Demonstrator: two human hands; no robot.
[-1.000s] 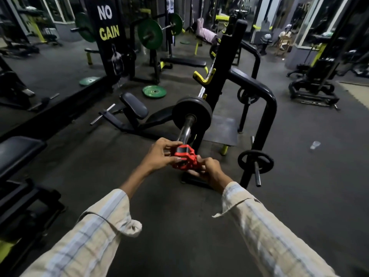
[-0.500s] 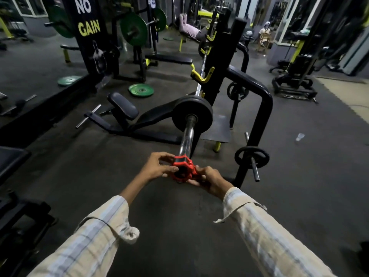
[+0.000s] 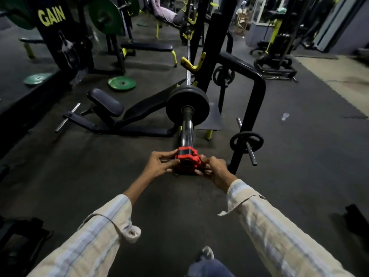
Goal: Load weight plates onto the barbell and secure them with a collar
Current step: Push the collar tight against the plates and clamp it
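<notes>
Gym floor [image 3: 299, 156], barbell [image 3: 187, 128] axis pointing away, collar [image 3: 186, 159] at near end

Both arms wear loose, pale cream sleeves [image 3: 279, 232] with faint blue stripes, cuffs unbuttoned. Blue jeans [image 3: 209, 268] and a grey shoe [image 3: 206, 252] show below.

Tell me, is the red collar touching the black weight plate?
Apart. The head view shows the red collar at the sleeve's near end, with bare shiny bar between it and the black weight plate.
</notes>
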